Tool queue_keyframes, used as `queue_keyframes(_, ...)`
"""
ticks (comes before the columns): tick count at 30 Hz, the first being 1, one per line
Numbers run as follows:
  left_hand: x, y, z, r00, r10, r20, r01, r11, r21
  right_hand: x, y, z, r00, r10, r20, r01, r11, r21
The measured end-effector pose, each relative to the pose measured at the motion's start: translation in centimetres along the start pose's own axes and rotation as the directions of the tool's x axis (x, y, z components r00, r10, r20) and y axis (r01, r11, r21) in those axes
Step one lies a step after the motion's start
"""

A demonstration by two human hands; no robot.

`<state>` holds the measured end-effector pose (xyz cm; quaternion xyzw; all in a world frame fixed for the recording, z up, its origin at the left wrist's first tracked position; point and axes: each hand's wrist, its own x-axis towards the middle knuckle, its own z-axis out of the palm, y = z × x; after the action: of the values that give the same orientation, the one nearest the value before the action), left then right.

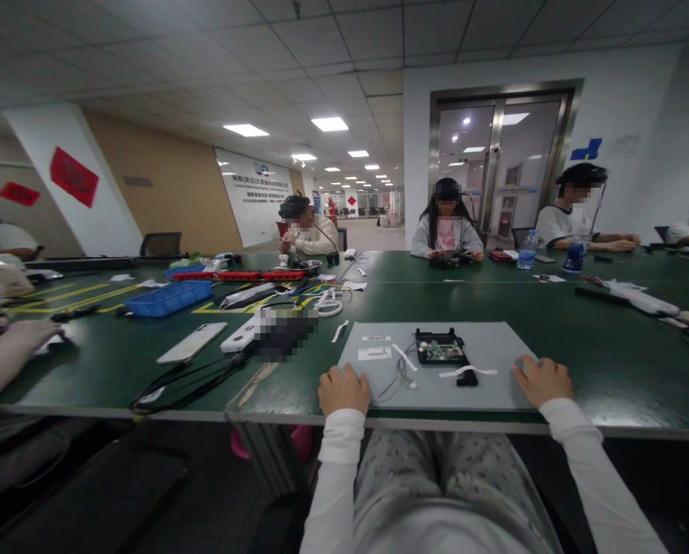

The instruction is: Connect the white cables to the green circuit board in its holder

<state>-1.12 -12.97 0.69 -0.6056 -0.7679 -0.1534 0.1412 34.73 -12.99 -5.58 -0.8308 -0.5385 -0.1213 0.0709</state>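
A flat grey panel (437, 396) lies in front of me near the table's front edge. My left hand (344, 390) is at its left edge with the fingers curled over it, and my right hand (545, 382) grips the right edge in the same way. On the panel sits a black plastic frame with a green circuit board (440, 351). A black piece (467, 377) and a white strip (472, 372) lie below that, and a thin grey cable (401, 373) and white labels (374, 353) are to the left.
On the green table (610, 338), to the left, are a white phone (192, 343), a white device (245, 332), black cords (191, 388) and a blue tray (170, 298). Bottles (527, 251) stand at the far right. Several people sit around; a person's arm (15, 358) reaches in at left.
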Motion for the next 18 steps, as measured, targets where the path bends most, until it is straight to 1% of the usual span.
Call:
queue_keyframes(2,-0.2,-0.3,-0.4,1.0,0.008,0.016,-0.008,1.0,0.006,-0.2,0.1,0.0,1.0,-0.006,0.012,0.006,1.0,0.002)
queue_keyframes(4,-0.1,-1.1,-0.7,0.999,0.021,0.034,-0.021,1.0,0.011,-0.4,0.2,0.1,1.0,-0.019,0.025,0.018,1.0,0.006)
queue_keyframes(6,0.7,-2.1,-1.1,0.996,0.037,0.084,-0.037,0.999,0.001,-0.6,0.3,0.2,0.999,-0.03,0.032,0.029,0.999,0.014)
queue_keyframes(7,1.4,-2.5,-1.2,0.991,0.036,0.13,-0.035,0.999,-0.012,-0.7,0.4,0.2,0.999,-0.031,0.032,0.03,0.999,0.021)
queue_keyframes(8,2.3,-2.8,-1.3,0.983,0.027,0.184,-0.022,0.999,-0.029,-0.8,0.5,0.2,0.999,-0.032,0.032,0.032,0.999,0.029)
queue_keyframes(10,4.7,-3.2,-1.3,0.955,-0.033,0.296,0.052,0.997,-0.054,-0.8,0.9,0.2,0.998,-0.043,0.054,0.04,0.998,0.055)
queue_keyframes(11,6.1,-3.1,-1.2,0.944,-0.064,0.324,0.088,0.994,-0.06,-0.8,1.0,0.1,0.996,-0.047,0.077,0.041,0.996,0.076)
queue_keyframes(13,9.0,-2.6,-0.5,0.946,-0.069,0.315,0.097,0.993,-0.074,-0.6,1.4,-0.4,0.989,-0.05,0.137,0.032,0.991,0.129)
queue_keyframes(15,11.5,-2.0,0.5,0.948,-0.063,0.311,0.096,0.991,-0.091,-0.4,1.5,-1.1,0.986,-0.057,0.159,0.028,0.983,0.181)
queue_keyframes(16,12.6,-1.7,1.2,0.947,-0.06,0.316,0.095,0.991,-0.096,-0.3,1.5,-1.7,0.987,-0.069,0.147,0.038,0.979,0.203)
queue_keyframes(18,14.3,-1.4,2.5,0.945,-0.057,0.322,0.096,0.989,-0.108,0.1,1.1,-2.9,0.99,-0.113,0.087,0.09,0.968,0.235)
